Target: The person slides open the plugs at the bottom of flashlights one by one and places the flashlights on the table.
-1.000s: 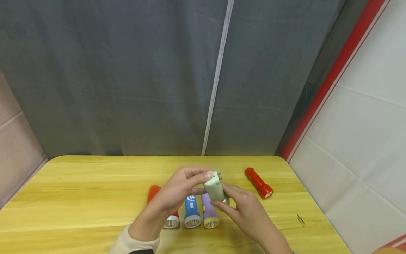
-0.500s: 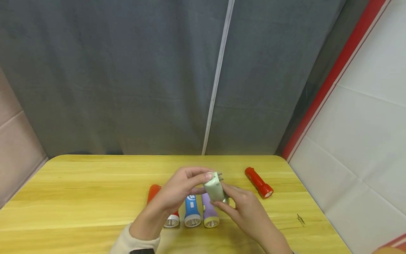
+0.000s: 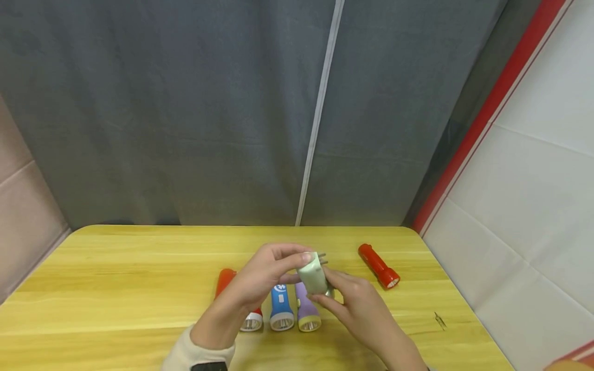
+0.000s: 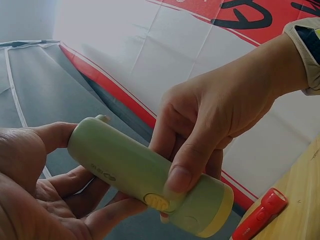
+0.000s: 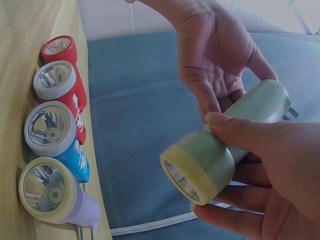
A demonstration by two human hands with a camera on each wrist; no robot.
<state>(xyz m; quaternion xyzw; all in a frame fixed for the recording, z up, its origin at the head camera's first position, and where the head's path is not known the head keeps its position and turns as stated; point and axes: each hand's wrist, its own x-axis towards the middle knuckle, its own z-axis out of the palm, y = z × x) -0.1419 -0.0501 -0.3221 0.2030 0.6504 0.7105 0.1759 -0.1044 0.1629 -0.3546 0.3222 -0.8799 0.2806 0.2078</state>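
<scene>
A pale green flashlight with a cream-yellow rim is held above the table between both hands. My left hand grips its tail end, where metal plug prongs stick out. Near the head end, my right hand holds the body, its thumb beside the yellow switch. The lens faces down and away from the tail. Below the hands lie a blue flashlight with a white rim and a purple flashlight with a yellow rim. Red flashlights beside them are partly covered by my left arm.
A red flashlight lies apart at the right of the yellow wooden table. A small dark mark or thin piece shows near the right edge. A grey curtain hangs behind, and a white panel stands at the right.
</scene>
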